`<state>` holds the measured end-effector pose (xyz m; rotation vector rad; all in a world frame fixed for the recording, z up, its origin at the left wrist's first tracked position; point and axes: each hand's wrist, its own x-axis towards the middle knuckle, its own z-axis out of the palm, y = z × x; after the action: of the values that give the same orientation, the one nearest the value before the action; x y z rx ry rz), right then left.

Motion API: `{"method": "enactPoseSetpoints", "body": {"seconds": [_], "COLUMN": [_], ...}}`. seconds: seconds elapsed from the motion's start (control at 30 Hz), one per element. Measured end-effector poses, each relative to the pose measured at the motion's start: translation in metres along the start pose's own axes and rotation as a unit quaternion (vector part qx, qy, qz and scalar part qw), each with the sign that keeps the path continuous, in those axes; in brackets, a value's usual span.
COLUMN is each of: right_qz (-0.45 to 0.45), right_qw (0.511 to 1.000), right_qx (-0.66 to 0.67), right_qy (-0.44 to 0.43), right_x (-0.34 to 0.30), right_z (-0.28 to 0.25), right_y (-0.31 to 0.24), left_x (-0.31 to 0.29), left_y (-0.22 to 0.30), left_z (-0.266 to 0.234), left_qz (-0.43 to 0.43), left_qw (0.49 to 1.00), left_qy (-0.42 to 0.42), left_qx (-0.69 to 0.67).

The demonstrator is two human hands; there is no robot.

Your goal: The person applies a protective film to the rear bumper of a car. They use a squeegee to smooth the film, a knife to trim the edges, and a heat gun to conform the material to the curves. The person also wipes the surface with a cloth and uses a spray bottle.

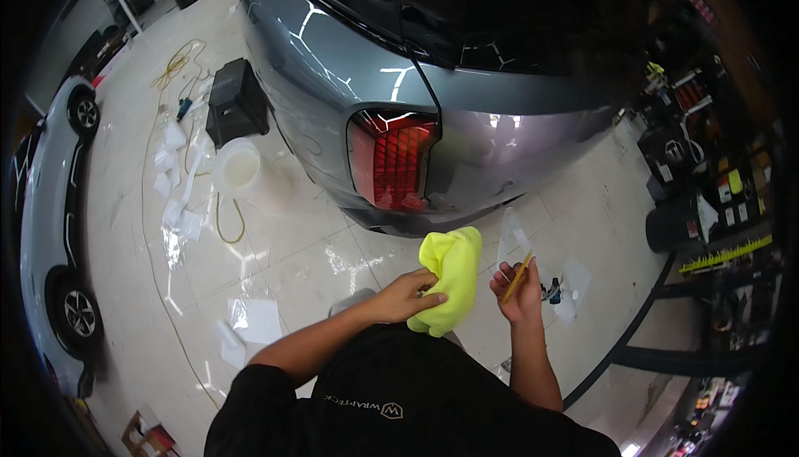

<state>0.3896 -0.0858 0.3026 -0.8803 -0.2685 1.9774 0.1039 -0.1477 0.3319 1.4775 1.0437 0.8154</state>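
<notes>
Yellow cloth point(452, 278) gripped in left hand point(409, 294)

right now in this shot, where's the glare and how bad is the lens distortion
Head view: bright streaks of glare on the grey car and on the glossy floor; fisheye bends edges and blackens the rim; the yellow cloth in the left hand stays sharp.

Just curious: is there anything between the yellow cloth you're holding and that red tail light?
Nothing lies between: the head view shows only the car's grey bumper and glossy floor between the yellow cloth and the tail light.
</notes>
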Motion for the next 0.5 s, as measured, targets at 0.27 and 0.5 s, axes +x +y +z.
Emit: {"method": "enactPoseSetpoints", "body": {"seconds": [0.27,0.5], "right_qz": [-0.072,0.228], "right_qw": [0.733,0.582], "right_qx": [-0.663,-0.78], "right_qy": [0.135,-0.03], "right_x": [-0.076,-0.212], "right_z": [-0.063,-0.145], "right_y": [0.11,0.254], "left_x": [-0.098,-0.235], "left_y": [-0.033,-0.124], "left_z": [-0.021,-0.109], "left_qz": [-0.003,-0.175], "left_qw": [0.993,0.797], "left_qy": [0.115,0.321], "left_qx": [-0.032,-0.48]}}
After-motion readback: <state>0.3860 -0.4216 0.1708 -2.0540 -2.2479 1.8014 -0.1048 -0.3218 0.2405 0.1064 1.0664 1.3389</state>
